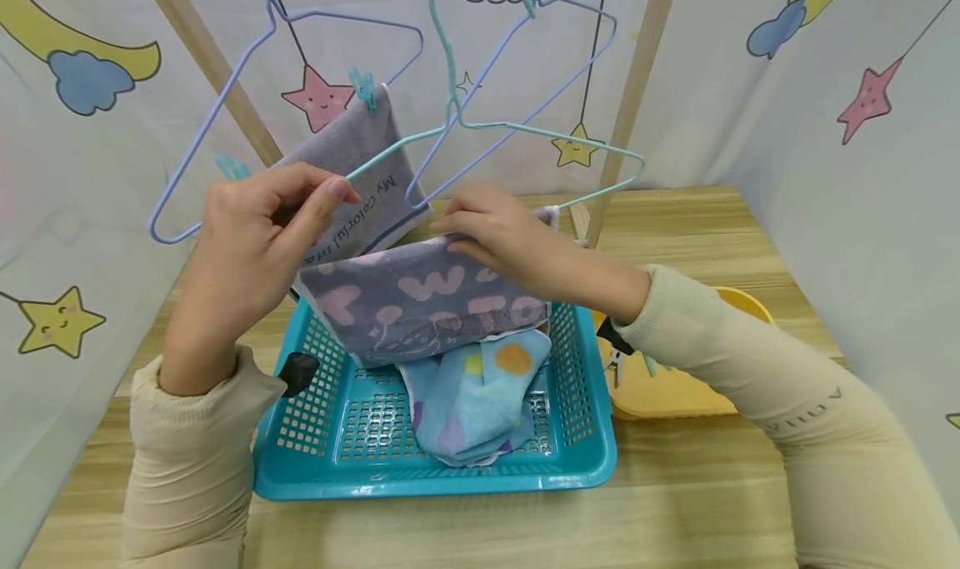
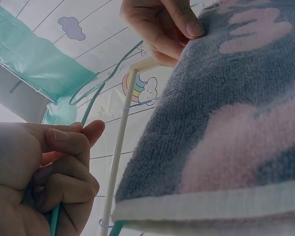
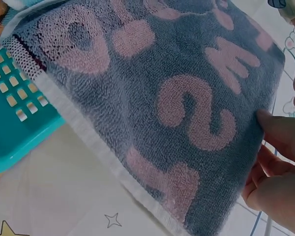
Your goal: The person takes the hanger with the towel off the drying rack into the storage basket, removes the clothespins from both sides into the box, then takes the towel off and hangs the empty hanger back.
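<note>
My left hand point(image 1: 251, 240) pinches the left arm of a mint green wire hanger point(image 1: 450, 69) between thumb and fingers. A grey towel with pink letters point(image 1: 420, 302) hangs over the hanger's lower part, its white edge close in the left wrist view. My right hand point(image 1: 513, 240) grips the towel's top edge, and in the right wrist view its thumb point(image 3: 280, 130) lies on the front of the cloth. Below is a teal basket point(image 1: 435, 487) holding a blue towel with coloured spots point(image 1: 480, 394).
Behind hangs another grey towel point(image 1: 367, 211) with a teal clip point(image 1: 364, 92), beside a purple hanger point(image 1: 322, 12). A second purple hanger point(image 1: 573, 2) hangs bare at the back. Wooden poles point(image 1: 633, 77) rise behind. A yellow tray point(image 1: 675, 398) with clips stands right of the basket.
</note>
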Demonstrator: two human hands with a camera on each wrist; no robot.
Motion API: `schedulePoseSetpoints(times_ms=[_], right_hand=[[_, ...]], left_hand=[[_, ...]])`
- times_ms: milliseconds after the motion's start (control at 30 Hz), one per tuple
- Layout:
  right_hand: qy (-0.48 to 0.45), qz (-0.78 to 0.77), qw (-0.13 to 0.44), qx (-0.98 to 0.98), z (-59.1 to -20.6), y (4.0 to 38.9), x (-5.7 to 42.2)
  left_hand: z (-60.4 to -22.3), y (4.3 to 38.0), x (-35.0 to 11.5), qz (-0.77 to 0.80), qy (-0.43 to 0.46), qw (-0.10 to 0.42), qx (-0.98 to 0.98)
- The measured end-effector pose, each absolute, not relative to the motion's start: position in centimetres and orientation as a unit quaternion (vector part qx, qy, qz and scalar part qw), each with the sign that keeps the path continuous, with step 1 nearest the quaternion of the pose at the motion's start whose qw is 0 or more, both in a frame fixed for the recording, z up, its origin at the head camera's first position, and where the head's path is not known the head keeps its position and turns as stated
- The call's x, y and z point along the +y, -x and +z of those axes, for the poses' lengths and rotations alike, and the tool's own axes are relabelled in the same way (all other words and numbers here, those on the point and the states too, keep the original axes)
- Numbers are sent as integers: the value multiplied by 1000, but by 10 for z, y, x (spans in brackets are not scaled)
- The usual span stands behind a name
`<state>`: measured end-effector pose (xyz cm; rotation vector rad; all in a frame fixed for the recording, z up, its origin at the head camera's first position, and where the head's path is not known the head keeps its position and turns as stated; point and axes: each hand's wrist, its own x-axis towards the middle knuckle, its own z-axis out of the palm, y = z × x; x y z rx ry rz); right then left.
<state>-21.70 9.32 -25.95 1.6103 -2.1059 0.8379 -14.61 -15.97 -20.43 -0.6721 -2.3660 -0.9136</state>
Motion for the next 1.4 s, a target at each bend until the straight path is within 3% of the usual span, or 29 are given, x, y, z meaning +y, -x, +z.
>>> schedulePoseSetpoints(times_ms=[600,1400], right_hand=[[-559,351,167,-732,-255,212,95],[-550,382,208,-713,-214,200,96]], left_hand=[[-205,145,-160,-330,247,267,-871],[-205,145,-156,-335,227,262,-876]])
